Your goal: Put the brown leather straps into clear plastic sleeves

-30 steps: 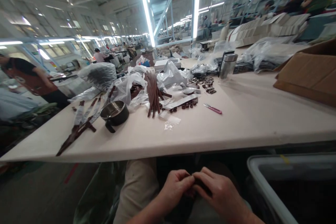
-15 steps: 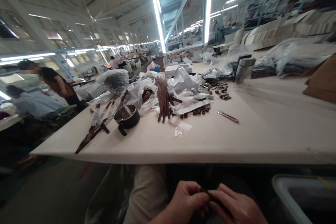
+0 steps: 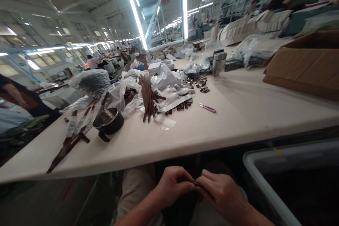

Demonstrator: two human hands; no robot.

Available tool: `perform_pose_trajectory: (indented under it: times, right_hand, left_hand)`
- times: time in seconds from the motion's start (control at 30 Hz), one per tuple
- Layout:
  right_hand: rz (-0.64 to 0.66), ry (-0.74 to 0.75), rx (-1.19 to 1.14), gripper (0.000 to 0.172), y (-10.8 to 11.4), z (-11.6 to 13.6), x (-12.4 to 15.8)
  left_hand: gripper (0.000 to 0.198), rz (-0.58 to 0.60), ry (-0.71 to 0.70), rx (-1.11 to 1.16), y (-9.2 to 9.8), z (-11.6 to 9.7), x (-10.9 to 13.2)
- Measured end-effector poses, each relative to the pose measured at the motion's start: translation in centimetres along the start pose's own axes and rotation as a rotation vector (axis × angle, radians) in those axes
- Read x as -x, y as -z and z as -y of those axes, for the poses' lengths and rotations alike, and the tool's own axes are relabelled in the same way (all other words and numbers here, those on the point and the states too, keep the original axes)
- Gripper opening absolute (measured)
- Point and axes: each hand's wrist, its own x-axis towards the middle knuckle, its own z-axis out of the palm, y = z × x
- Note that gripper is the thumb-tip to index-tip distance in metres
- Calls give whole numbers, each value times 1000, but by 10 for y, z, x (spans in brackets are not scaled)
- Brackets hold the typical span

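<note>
Below the table edge, over my lap, my left hand (image 3: 173, 184) is closed in a pinch. Its fingertips meet those of my right hand (image 3: 219, 189), which is closed too. Between them shows a sliver of a dark brown strip (image 3: 195, 183); most of it is hidden by my fingers. On the table beyond lie a bundle of brown straps (image 3: 148, 95), dark metal buckles (image 3: 201, 86) and small dark brown pieces (image 3: 184, 106). A pair of pink-handled thread snips (image 3: 208, 108) rests to their right.
A dark metal cup (image 3: 109, 122) stands on the white table (image 3: 169, 144), beside wrapped brown straps (image 3: 70, 134). Plastic bags (image 3: 122, 93), a glass bottle (image 3: 219, 64) and a cardboard box (image 3: 304, 67) sit farther back. A grey bin (image 3: 267, 190) is at my right knee. Other people work beyond.
The view has turned right, so the table's things sit farther left and more of the box and bin shows. My hands have risen slightly, still pinched together around the strip.
</note>
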Motion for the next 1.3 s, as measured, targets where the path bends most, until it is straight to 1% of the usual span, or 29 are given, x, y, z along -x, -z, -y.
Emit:
perform_pose_trajectory:
  times: [0.07,0.13,0.2,0.23,0.27,0.3,0.33,0.4,0.47,0.53,0.57,0.63,0.77,0.87,0.93,1.0,1.03,1.1,1.17,1.23,1.3]
  right_hand:
    - [15,-18,-3,42,1,0,0]
    - [13,-42,-23,42,4,-2,-1]
    - [7,-73,-53,39,7,-6,-3]
    - [4,-91,-64,38,8,-9,-3]
    - [2,-109,-71,36,9,-12,-4]
    - [2,-123,-72,36,9,-15,-4]
    - [4,-134,-70,37,8,-18,-4]
    - [10,-145,-59,38,5,-24,-2]
    - [19,-150,-58,39,1,-28,0]
    - [25,-158,-64,36,-3,-29,3]
    - [28,-161,-67,33,-5,-29,3]
    - [35,-171,-69,27,-7,-30,4]
    - [52,-188,-63,19,-9,-32,5]
    - [58,-197,-47,18,-10,-33,5]
    - [51,-199,-41,18,-10,-34,4]
    - [28,-198,-52,20,-8,-33,3]
    - [8,-198,-64,22,-6,-33,2]
    - [-45,-205,-95,28,1,-30,-1]
    - [-100,-223,-128,31,10,-25,-3]
    - [-146,-235,-155,31,20,-19,-6]
    - [-181,-233,-171,29,28,-12,-9]
  left_hand:
    - [19,38,76,99,-1,-3,-1]
    - [19,94,116,131,3,-11,-4]
    - [20,147,103,95,13,-24,-17]
    - [22,146,69,47,21,-31,-27]
    - [24,124,24,-8,29,-38,-41]
    - [25,76,-37,-81,39,-44,-58]
    - [25,15,-84,-147,48,-49,-78]
    - [24,-84,-128,-246,65,-55,-121]
    - [20,-207,-158,-412,75,-58,-163]
    - [18,-281,-179,-538,79,-58,-197]
    - [20,-300,-185,-583,79,-58,-210]
    - [23,-318,-182,-650,77,-57,-229]
    - [16,-346,-144,-691,77,-57,-245]
    - [13,-369,-116,-640,82,-61,-247]
    - [11,-380,-99,-569,85,-66,-244]
    - [10,-379,-82,-464,85,-72,-232]
    - [13,-369,-73,-400,83,-74,-222]
    - [21,-330,-52,-287,76,-75,-194]
    - [28,-269,-20,-122,66,-72,-157]
    - [30,-206,41,188,54,-65,-117]
    - [29,-181,135,546,42,-56,-80]
